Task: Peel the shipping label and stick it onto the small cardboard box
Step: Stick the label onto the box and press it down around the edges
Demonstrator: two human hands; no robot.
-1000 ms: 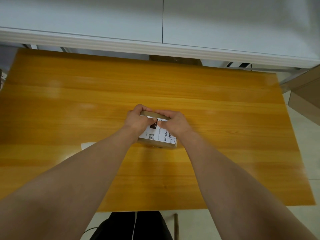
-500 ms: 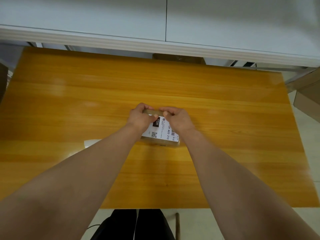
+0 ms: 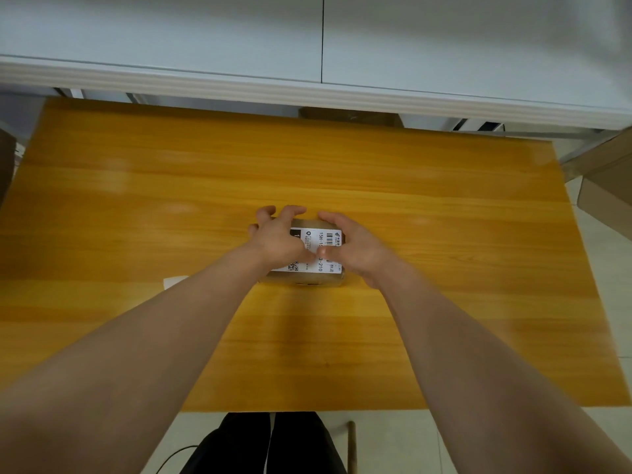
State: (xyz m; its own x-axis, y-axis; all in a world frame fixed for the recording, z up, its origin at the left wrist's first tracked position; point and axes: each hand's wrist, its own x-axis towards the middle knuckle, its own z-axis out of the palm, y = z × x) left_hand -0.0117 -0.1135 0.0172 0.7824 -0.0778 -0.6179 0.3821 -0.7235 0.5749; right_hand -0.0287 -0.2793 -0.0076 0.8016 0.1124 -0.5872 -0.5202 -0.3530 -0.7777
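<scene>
- Orange wood-grain table (image 3: 444,268) fills the view, with a pale cabinet (image 3: 205,35) behind its far edge.
- Box (image 3: 307,281) sits at the middle of the table, its near side showing below the hands.
- Label (image 3: 330,239) lies flat on top of the box, with its barcode and printed code in view between the hands.
- Left hand (image 3: 278,241) rests on the left part of the box top. Its fingers are spread and loosely bent past the far edge, and its thumb presses down on the label.
- Right hand (image 3: 359,251) lies over the right end of the box. Its fingers stretch toward the far edge, and its thumb presses the label just beside the left thumb.
- Neither hand pinches or lifts anything.
- White paper scrap (image 3: 174,281) lies on the table left of the box, partly hidden by the left forearm.
- Brown cartons (image 3: 608,186) stand off the table's right edge.
</scene>
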